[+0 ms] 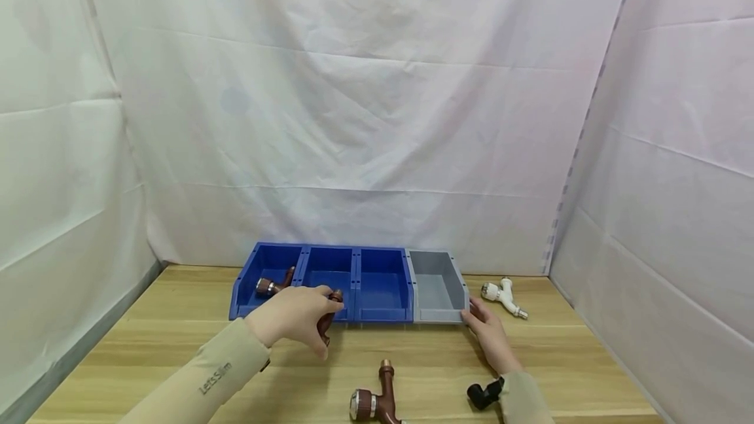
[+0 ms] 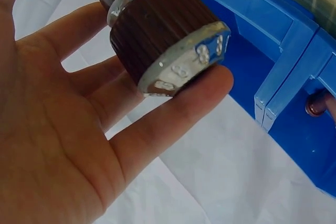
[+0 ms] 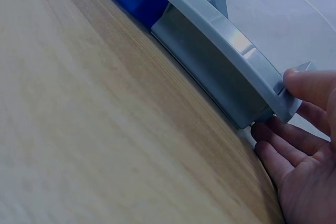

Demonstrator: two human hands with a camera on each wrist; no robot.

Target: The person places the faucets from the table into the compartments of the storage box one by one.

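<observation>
From where I stand, the left hand (image 1: 294,317) has its fingers clamped on a brown tap (image 1: 326,324) at the front edge of the second blue bin (image 1: 344,314) from the left, presumably closed firmly because so lopsided a thing could twist. The right hand (image 1: 490,337) pinches the front corner of the grey bin (image 1: 438,316), thumb above, fingers below, seemingly steadying the joined row, while another brown tap (image 1: 377,404) lies nearer on the counter (image 1: 147,345).
</observation>
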